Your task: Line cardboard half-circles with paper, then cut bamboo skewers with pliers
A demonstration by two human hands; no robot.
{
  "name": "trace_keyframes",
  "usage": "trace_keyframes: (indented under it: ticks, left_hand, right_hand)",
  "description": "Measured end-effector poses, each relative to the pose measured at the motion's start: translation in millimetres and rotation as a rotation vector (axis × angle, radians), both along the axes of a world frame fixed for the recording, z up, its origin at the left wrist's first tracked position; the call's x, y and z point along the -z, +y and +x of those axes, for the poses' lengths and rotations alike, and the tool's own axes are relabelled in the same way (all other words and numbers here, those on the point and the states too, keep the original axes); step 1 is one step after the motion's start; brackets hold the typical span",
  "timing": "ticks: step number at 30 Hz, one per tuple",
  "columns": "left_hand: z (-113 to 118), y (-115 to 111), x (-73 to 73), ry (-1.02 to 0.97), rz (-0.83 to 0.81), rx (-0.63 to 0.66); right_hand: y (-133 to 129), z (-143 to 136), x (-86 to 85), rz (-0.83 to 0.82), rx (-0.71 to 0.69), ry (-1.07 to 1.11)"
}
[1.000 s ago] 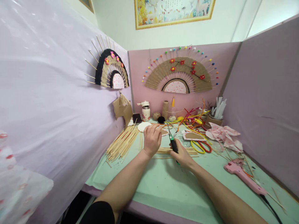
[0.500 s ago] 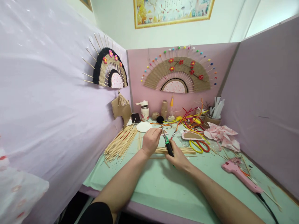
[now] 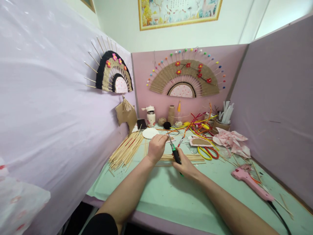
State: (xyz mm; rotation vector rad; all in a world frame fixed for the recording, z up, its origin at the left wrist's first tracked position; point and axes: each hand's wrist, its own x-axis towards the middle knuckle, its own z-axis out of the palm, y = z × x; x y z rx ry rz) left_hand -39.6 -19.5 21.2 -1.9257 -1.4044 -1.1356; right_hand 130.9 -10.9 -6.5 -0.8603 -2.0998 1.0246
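The right hand (image 3: pixel 184 164) has its grip wrapped round a black-and-green tool (image 3: pixel 176 156) above the counter (image 3: pixel 166 195), its tips beside the bunched fingers of the left hand (image 3: pixel 156 148); this looks like close positioning, calling for clear fingertips. Beyond, whether the left grip is closed on anything is impossible to tell.

Bright upper right, soft shadows, stretched edges

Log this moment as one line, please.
right hand: gripping green-and-black cutters | left hand: at cutter tips, hold unclear | beneath hands: row of thin sticks | far right: pink glue gun
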Motion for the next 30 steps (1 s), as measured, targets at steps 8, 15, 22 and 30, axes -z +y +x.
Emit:
trace_keyframes:
  ticks: [8, 15, 22, 30]
  left_hand:
    - [-2.7, 5.3, 2.9, 0.001, -0.024, 0.062]
    - [-2.3, 8.3, 7.2, 0.048, -0.095, 0.063]
    - [2.5, 12.5, 8.6, 0.088, -0.336, 0.001]
    - [-4.0, 9.2, -1.0, 0.186, -0.527, -0.213]
  right_hand:
    - [-2.5, -1.2, 2.0, -0.087, -0.022, -0.032]
    - [-11.1, -2.3, 2.4, -0.338, 0.016, 0.043]
    - [-12.4, -6.1, 2.4, -0.738, -0.008, 0.191]
    - [-9.6, -5.1, -0.2, -0.793, 0.031, 0.207]
